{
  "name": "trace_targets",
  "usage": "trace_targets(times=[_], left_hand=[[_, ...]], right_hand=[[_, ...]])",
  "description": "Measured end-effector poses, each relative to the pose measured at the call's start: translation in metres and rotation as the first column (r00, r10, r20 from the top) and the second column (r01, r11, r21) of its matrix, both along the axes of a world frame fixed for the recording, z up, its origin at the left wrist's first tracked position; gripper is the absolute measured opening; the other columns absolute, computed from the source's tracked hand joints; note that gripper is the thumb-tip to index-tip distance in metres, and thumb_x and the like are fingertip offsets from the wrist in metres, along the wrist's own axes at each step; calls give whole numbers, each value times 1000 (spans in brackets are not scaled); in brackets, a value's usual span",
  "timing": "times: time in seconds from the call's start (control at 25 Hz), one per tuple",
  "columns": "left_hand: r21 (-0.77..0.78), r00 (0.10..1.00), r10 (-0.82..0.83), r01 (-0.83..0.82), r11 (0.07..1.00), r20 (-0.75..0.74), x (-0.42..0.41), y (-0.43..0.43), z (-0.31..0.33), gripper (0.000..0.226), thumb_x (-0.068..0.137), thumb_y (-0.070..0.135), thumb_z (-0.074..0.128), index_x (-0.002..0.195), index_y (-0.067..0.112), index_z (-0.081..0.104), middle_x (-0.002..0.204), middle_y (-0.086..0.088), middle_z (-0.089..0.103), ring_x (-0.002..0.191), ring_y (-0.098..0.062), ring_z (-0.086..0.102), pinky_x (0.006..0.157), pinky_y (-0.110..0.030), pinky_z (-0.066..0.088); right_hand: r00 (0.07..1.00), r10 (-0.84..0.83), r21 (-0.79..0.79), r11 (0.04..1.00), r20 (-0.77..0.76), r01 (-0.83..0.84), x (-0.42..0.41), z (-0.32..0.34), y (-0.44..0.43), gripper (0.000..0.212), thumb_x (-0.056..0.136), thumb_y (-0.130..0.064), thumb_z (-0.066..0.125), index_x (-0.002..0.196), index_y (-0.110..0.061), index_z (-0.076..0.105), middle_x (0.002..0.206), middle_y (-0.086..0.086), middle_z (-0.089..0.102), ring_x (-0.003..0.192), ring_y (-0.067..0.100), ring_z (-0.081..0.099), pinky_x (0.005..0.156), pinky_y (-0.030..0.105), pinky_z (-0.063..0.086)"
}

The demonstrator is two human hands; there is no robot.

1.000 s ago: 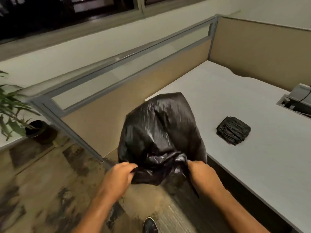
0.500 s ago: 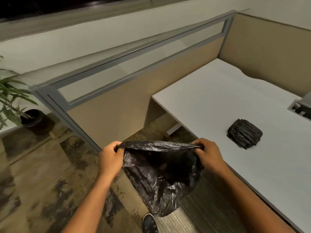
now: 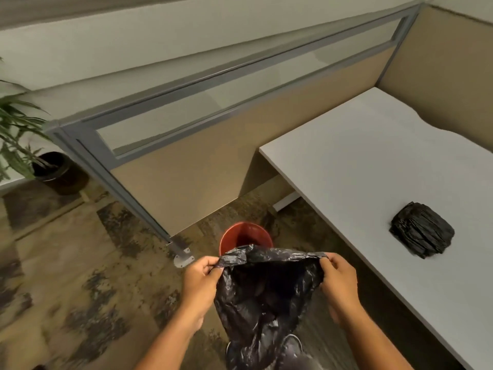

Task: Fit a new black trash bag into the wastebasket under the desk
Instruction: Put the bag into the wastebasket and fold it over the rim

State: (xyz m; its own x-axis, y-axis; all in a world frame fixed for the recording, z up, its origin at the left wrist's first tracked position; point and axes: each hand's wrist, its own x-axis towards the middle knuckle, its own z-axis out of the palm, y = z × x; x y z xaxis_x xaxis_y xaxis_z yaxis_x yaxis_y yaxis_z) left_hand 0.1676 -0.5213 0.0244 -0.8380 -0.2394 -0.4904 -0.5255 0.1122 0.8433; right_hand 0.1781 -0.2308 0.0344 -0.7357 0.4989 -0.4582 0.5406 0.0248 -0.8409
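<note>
From the head camera, both hands hold a black trash bag [image 3: 262,297] by its mouth, in the air above the floor. The left hand [image 3: 200,280] pinches the left side of the rim between thumb and fingers; the right hand [image 3: 338,281] pinches the right side the same way, fingers curled down over the plastic. The rim is pulled fairly taut between them, so the mouth gapes open toward the camera and the inside shows dark. The rest of the bag hangs down slack and wrinkled, and its lower end covers part of a shoe [image 3: 292,345] at the bottom of the picture.

Just beyond the bag's far rim stands the wastebasket [image 3: 244,236], a round reddish-brown one, upright on the patterned carpet [image 3: 80,276]. It sits out on the floor near the corner of the desk [image 3: 373,161] (whether any of it is under the desktop cannot be told from this angle). The bag's rim overlaps its near edge in the picture; the bag is not in it.

On the white desk, right of the hands and apart from them, lies a folded wad of black bags [image 3: 421,231]. A tan partition [image 3: 213,156] with a grey frame and glass strip runs behind the wastebasket, its metal foot [image 3: 182,253] resting on the carpet just left of the left hand. A potted plant [image 3: 24,145] stands at the far left.
</note>
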Motion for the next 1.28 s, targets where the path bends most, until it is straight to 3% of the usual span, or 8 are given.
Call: trace_targets(times=[0.12,0.4,0.52,0.64,0.76,1.0,1.16,1.28], left_hand=[[-69,997,64,-60,996,51,-10,3,-33,42,103,4,68,85,40,79,89,31,81,88,-5,80,70,-18,55],[-73,935,347,-342,937,75,-85,3,-93,36,103,1,64,106,29,86,102,6,88,99,-18,82,88,-39,65],[-84,917,395,-389,917,61,-111,-2,-123,36,103,1,65,109,30,86,103,8,88,95,-14,84,86,-35,67],[-80,931,359,-353,932,65,-126,-8,-159,46,101,3,68,101,46,85,101,18,87,89,-4,83,72,-19,65],[-81,945,308,-300,950,110,-136,-19,-209,46,98,4,74,92,49,84,96,15,87,89,-13,83,81,-29,62],[0,951,120,-125,992,287,-169,-52,-338,19,104,15,70,100,25,85,99,1,89,103,-33,80,90,-45,58],[81,915,122,-165,983,384,-218,-52,-426,23,112,13,56,106,8,77,116,-20,80,111,-35,71,103,-49,52],[-63,936,93,-76,995,340,-258,-46,-474,29,111,15,52,93,12,75,105,-19,81,102,-35,74,93,-44,55]], right_hand=[[999,-25,-18,999,29,26,-12,-31,-8,24,100,-11,58,93,-20,79,93,3,80,97,29,74,95,62,59],[1000,15,-101,995,9,-14,-99,-102,-8,23,102,-4,57,100,-12,78,100,12,79,100,35,74,97,64,58],[1000,-3,-164,986,8,5,-128,-133,-11,24,105,-3,54,102,-11,77,103,20,77,93,33,73,91,65,59],[1000,2,-156,988,29,2,-147,-171,-13,26,106,-5,54,102,-13,77,103,19,78,95,37,73,91,63,59],[995,58,-96,994,86,-50,-163,-215,-19,25,106,-7,54,100,-11,77,101,17,79,99,43,72,91,60,57],[981,16,-90,996,191,2,-213,-328,-24,28,106,-4,54,89,-16,73,79,-8,72,72,7,60,67,24,48],[947,11,-199,978,320,56,-267,-427,-28,24,109,-13,51,125,-11,68,117,11,71,110,29,65,98,44,50],[920,144,35,985,363,-168,-310,-490,-28,29,108,-11,44,122,-8,69,123,20,72,113,39,67,100,51,53]])
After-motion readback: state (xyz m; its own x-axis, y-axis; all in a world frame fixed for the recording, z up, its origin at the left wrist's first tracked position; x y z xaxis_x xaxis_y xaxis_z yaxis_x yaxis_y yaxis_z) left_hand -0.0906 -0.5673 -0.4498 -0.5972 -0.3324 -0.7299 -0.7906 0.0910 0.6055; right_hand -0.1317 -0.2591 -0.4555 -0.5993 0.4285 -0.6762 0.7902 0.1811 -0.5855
